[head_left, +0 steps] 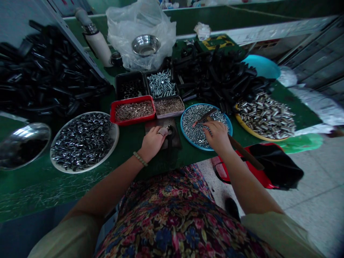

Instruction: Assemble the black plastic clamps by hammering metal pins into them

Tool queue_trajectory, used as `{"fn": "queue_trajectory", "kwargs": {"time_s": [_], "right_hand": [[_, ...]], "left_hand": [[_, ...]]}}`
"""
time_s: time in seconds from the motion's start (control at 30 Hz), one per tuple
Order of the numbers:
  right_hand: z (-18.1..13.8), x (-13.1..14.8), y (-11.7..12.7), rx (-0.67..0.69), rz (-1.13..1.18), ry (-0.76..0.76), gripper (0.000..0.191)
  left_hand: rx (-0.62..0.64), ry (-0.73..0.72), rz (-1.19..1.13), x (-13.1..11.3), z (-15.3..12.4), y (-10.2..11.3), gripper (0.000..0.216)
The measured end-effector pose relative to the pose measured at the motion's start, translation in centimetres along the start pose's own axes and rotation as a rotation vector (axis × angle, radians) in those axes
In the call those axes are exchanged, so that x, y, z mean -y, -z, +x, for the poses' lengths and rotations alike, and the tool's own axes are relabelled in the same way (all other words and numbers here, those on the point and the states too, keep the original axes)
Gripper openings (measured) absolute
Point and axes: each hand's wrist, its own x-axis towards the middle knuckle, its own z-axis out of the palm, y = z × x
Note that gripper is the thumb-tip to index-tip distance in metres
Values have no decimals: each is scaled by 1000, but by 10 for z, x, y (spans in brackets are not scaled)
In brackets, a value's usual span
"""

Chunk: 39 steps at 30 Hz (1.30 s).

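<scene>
My left hand (154, 140) rests curled on a dark metal block (164, 133) at the table's front, its taped fingertip touching a small black ring part (170, 129) seated there. What its fingers grip, if anything, is hidden. My right hand (217, 134) reaches into a blue plate (228, 126) full of small silver nuts, fingers bent down and pinched among them. A long brown stick (243, 150) lies under the right wrist, its tip over the blue plate.
A white plate of shiny rings (83, 141) and a steel bowl (23, 143) sit left. A red tray (132, 111), a grey tray (169, 106) and black bins of screws (161, 84) stand behind. A yellow plate of metal sleeves (264, 116) is at right. Black parts pile up behind.
</scene>
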Motion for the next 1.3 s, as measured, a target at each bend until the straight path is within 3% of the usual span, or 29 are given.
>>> {"fn": "queue_trajectory", "kwargs": {"time_s": [0.23,0.33,0.43,0.57,0.73,0.83,0.93,1.0,1.13,1.3], "right_hand": [[-1,-1,5,24,-73,22,25],[2,-6,10,69,-210,-63,28],[11,-18,12,190,-372,-181,34],[24,-19,14,321,-400,-161,36],[16,41,29,165,-13,-102,40],[10,91,32,298,216,51,38],[12,125,29,362,267,113,37],[15,135,26,357,231,103,37],[21,141,23,469,153,133,39],[28,145,17,402,180,81,39]], "left_hand": [[18,-113,137,-6,-8,9,21],[24,-170,74,-3,-14,10,23],[-3,-134,-48,0,-19,7,25],[-26,-22,-128,0,-26,4,29],[-125,115,-165,-1,-55,3,44],[-109,86,-154,0,-73,-3,38],[-94,60,-151,2,-80,-9,37],[-100,44,-163,5,-79,-12,38],[-116,18,-191,8,-75,-13,38],[-87,11,-207,-2,-76,-9,34]]}}
